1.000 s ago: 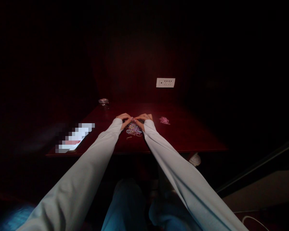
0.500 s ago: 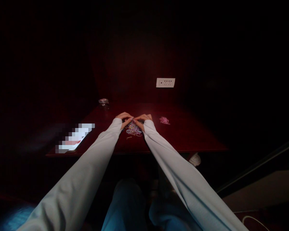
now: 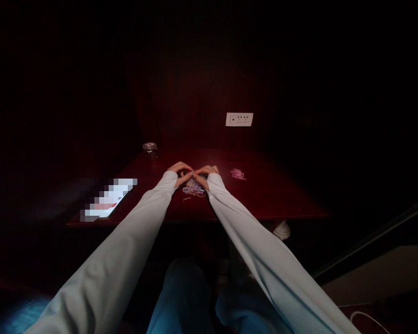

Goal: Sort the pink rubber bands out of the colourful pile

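Note:
A loose heap of small rubber bands [image 3: 194, 189], mostly purple and pink with a few other colours, lies on the dark red table. My left hand [image 3: 180, 170] arches over the heap's left side, its thumb and fingers pinched together. From the other side my right hand [image 3: 206, 170] meets it, also pinched, so the fingertips nearly touch above the bands. A pinkish bit shows at the fingertips, too small to make out. To the right of my right hand sits a smaller pile of pink rubber bands [image 3: 238, 174]. One yellowish band [image 3: 187, 199] lies in front of the heap.
A phone [image 3: 116, 197] with a lit, blurred-out screen lies at the table's left. Behind it stands a clear lidded jar [image 3: 150, 149]. A white power socket [image 3: 239, 119] is on the back wall. The table's front edge [image 3: 264, 218] runs above my knees.
The fingers of both hands have shifted slightly over the heap, fingertips staying close together. The pink pile, phone and jar have not moved.

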The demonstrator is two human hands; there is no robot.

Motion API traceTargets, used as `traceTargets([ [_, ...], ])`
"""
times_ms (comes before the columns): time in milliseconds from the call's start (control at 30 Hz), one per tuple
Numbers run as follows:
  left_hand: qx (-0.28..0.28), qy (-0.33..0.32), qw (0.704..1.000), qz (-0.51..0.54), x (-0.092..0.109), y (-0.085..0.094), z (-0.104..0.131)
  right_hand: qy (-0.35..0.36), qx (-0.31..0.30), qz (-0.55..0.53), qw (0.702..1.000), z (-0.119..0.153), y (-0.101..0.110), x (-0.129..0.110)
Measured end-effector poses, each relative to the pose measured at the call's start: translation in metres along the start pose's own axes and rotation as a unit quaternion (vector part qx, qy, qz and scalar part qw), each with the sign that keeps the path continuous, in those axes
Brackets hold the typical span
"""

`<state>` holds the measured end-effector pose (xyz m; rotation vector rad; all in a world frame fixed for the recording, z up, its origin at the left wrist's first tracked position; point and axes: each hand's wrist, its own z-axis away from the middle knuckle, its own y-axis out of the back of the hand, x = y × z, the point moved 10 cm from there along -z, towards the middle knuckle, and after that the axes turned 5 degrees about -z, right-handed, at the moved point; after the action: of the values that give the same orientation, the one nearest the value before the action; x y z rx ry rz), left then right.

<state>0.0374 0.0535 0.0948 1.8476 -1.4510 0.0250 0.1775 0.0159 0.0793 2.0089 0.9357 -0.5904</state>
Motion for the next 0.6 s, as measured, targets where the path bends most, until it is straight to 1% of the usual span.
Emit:
traceTargets([
  [167, 0.008, -0.004, 1.000, 0.006, 0.000, 0.001, 0.000, 0.008, -0.002, 0.003, 1.000, -0.001, 0.000, -0.002],
  [367, -0.002, 0.009, 1.000, 0.001, -0.003, -0.002, 0.001, 0.007, 0.005, 0.000, 1.000, 0.000, 0.002, -0.002],
  [600, -0.023, 0.021, 1.000, 0.002, -0.016, -0.012, 0.002, 0.019, 0.014, -0.003, 1.000, 0.001, 0.006, -0.008],
])
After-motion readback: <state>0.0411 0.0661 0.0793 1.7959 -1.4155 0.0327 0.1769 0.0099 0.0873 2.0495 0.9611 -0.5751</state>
